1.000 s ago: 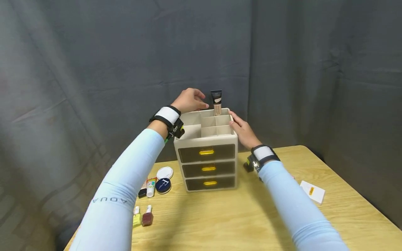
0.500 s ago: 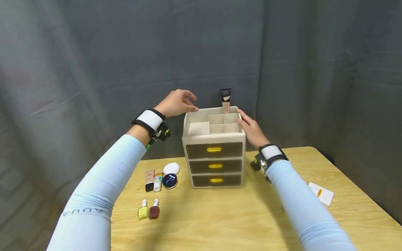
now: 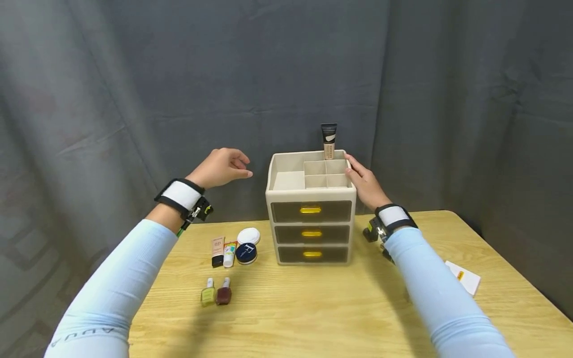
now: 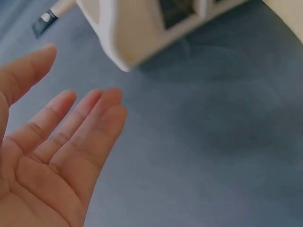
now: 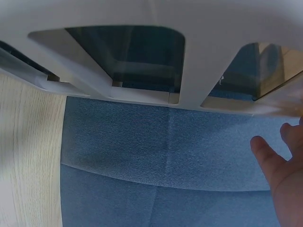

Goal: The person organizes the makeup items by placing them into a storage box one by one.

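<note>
A cream drawer organizer (image 3: 312,194) stands at the back of the table, with dark drawer fronts and yellow handles. In its back right top compartment a foundation tube (image 3: 329,141) stands upright, black end up. My left hand (image 3: 220,167) is in the air left of the organizer, holding nothing. Its fingers spread loosely apart in the left wrist view, with the organizer's corner (image 4: 124,59) beyond them. My right hand (image 3: 364,184) rests against the organizer's upper right edge, fingertips at the rim. Only part of this hand (image 5: 291,175) shows in the right wrist view.
Left of the organizer lie a BB cream tube (image 3: 218,251), a small white tube (image 3: 229,254), a white round case (image 3: 248,236) and a navy one (image 3: 246,253). Nearer stand yellow (image 3: 208,294) and dark red (image 3: 224,293) nail polish bottles. A white card (image 3: 465,278) lies right.
My left hand has moved away from above the organizer, left and down. The right hand stays at the organizer's edge. The foundation tube remains standing in its compartment; the head view has shifted slightly.
</note>
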Demonstrator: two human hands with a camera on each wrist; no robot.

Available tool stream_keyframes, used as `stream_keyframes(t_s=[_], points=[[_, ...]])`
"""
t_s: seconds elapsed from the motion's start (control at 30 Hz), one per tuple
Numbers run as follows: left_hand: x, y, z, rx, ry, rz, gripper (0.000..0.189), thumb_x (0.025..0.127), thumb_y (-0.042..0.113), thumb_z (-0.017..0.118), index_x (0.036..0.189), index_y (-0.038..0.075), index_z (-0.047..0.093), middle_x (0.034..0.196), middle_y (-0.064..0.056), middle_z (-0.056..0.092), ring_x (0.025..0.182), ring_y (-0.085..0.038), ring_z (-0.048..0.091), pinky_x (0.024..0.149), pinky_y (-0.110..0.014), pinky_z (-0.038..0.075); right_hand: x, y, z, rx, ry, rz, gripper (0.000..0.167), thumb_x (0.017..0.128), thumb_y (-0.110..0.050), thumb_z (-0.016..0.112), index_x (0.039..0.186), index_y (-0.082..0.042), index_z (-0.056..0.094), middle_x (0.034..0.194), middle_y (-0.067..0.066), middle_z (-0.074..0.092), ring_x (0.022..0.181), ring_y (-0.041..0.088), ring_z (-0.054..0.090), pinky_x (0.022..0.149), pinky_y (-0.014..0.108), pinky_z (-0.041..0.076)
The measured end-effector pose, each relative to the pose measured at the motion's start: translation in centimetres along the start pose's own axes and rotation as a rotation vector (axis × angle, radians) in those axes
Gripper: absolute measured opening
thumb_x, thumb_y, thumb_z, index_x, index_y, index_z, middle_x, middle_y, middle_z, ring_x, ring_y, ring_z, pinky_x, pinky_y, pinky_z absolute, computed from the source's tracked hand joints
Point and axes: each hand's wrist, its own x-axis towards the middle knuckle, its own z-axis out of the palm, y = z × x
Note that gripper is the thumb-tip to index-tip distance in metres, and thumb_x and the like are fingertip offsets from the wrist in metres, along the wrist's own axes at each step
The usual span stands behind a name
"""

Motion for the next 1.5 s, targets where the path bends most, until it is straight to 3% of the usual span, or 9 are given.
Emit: stream_keyframes(t_s=[0.17, 0.53, 0.97, 1.17, 1.33, 1.5], points=[[-1.2, -3.0, 1.1, 0.003, -0.009, -0.056, 0.039, 0.091, 0.026, 0.070, 0.119, 0.000, 0.063, 0.105, -0.014, 0.067, 0.094, -0.027, 0.063, 0.081, -0.044, 0.050, -0.1, 0.2, -0.3, -0.007, 0.008, 0.007, 0.049, 0.105, -0.011, 0.039, 0.150, 0.003, 0.027, 0.155, 0.019, 0.025, 0.142, 0.033, 0.020, 0.113, 0.045, 0.018], [-3.4, -8.9, 5.3, -0.038, -0.072, -0.213, 0.045, 0.093, 0.032, 0.067, 0.121, -0.003, 0.062, 0.116, -0.020, 0.064, 0.105, -0.035, 0.060, 0.084, -0.048, 0.049, -0.6, 0.2, -0.8, -0.006, 0.027, 0.024, 0.049, 0.105, -0.010, 0.039, 0.150, 0.003, 0.028, 0.155, 0.018, 0.025, 0.143, 0.032, 0.020, 0.114, 0.044, 0.017], [-6.2, -14.5, 10.0, -0.186, -0.120, -0.411, 0.036, 0.094, 0.026, 0.066, 0.110, -0.006, 0.065, 0.102, -0.018, 0.067, 0.089, -0.029, 0.066, 0.073, -0.038, 0.055, -0.4, 0.7, -0.6, 0.007, 0.018, 0.005, 0.049, 0.104, -0.009, 0.039, 0.150, 0.004, 0.028, 0.155, 0.018, 0.025, 0.143, 0.032, 0.020, 0.113, 0.045, 0.018], [-7.4, -16.4, 12.2, -0.164, -0.102, -0.453, 0.030, 0.092, 0.021, 0.068, 0.101, -0.008, 0.067, 0.098, -0.022, 0.067, 0.085, -0.035, 0.067, 0.068, -0.039, 0.056, 0.5, 3.1, -0.4, 0.016, 0.004, -0.002, 0.050, 0.106, -0.019, 0.039, 0.153, -0.005, 0.027, 0.157, 0.013, 0.023, 0.143, 0.028, 0.019, 0.114, 0.044, 0.018], [-7.7, -17.5, 14.3, -0.105, -0.104, -0.487, 0.026, 0.091, 0.020, 0.069, 0.084, -0.006, 0.068, 0.075, -0.014, 0.066, 0.065, -0.024, 0.063, 0.059, -0.033, 0.054, 0.8, 4.7, -0.4, 0.012, 0.022, -0.018, 0.051, 0.106, -0.023, 0.039, 0.153, -0.009, 0.027, 0.157, 0.008, 0.025, 0.143, 0.023, 0.020, 0.114, 0.041, 0.017], [-7.3, -17.6, 15.6, 0.003, -0.137, -0.545, 0.036, 0.091, 0.024, 0.069, 0.064, 0.000, 0.065, 0.054, -0.004, 0.055, 0.051, -0.016, 0.051, 0.051, -0.028, 0.041, 0.7, 5.1, -0.7, 0.004, 0.045, -0.038, 0.051, 0.106, -0.024, 0.041, 0.153, -0.008, 0.029, 0.157, 0.009, 0.027, 0.143, 0.023, 0.022, 0.114, 0.042, 0.018]])
